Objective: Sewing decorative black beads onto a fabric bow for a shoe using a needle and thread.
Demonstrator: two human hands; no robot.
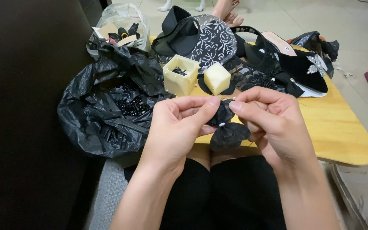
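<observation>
Left hand (179, 123) and right hand (269, 117) both pinched shut on a small black lace bow (228, 130), thumbs and forefingers meeting at its top. Bow held over the lap, at the wooden table (341, 127) edge.

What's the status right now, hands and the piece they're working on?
Left hand and right hand both pinching the black lace bow, held above the lap. Black plastic bag at left, wooden table behind. Nothing blocking.
</observation>
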